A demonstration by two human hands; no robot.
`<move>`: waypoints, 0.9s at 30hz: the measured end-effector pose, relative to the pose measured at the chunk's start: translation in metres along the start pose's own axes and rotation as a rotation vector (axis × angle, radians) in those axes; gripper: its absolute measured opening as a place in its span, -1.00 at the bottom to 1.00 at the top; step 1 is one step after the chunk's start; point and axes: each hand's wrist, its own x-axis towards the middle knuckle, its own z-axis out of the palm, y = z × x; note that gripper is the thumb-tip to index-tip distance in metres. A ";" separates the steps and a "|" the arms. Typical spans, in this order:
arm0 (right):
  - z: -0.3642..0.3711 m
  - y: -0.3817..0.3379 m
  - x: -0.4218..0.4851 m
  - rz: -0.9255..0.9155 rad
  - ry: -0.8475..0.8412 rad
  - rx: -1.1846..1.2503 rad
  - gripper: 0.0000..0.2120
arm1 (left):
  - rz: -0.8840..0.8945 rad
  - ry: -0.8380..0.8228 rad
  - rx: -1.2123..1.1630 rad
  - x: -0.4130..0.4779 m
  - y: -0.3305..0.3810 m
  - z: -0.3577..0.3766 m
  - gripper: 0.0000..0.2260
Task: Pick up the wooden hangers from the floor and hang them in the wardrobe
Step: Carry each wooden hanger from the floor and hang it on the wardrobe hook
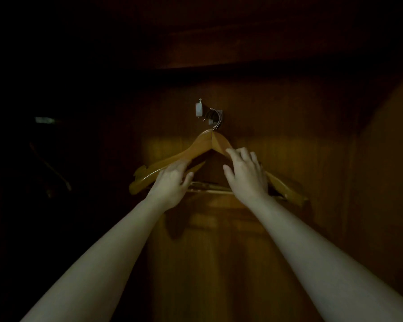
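The wooden hangers [203,145] are hung by their wire hooks on a metal hook [213,118] at the back wall of the wardrobe [289,147]. Their left arm is held between the fingers and thumb of the left hand [172,182]. The right hand [247,176] is laid on their right arm with the fingers spread, and nothing is clasped by it.
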 end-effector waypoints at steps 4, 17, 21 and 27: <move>-0.010 -0.020 -0.043 0.018 -0.095 -0.012 -0.68 | 0.032 -0.138 -0.047 -0.047 -0.001 -0.010 -0.58; -0.031 -0.040 -0.278 0.385 -0.707 -0.078 -0.73 | 0.160 -0.776 -0.207 -0.235 -0.014 0.038 -0.71; -0.046 -0.035 -0.366 0.559 -0.826 -0.084 -0.77 | 0.197 -0.960 -0.282 -0.290 -0.005 0.066 -0.72; -0.078 -0.027 -0.511 0.887 -0.946 -0.014 -0.82 | 0.207 -1.162 -0.393 -0.375 0.024 0.115 -0.79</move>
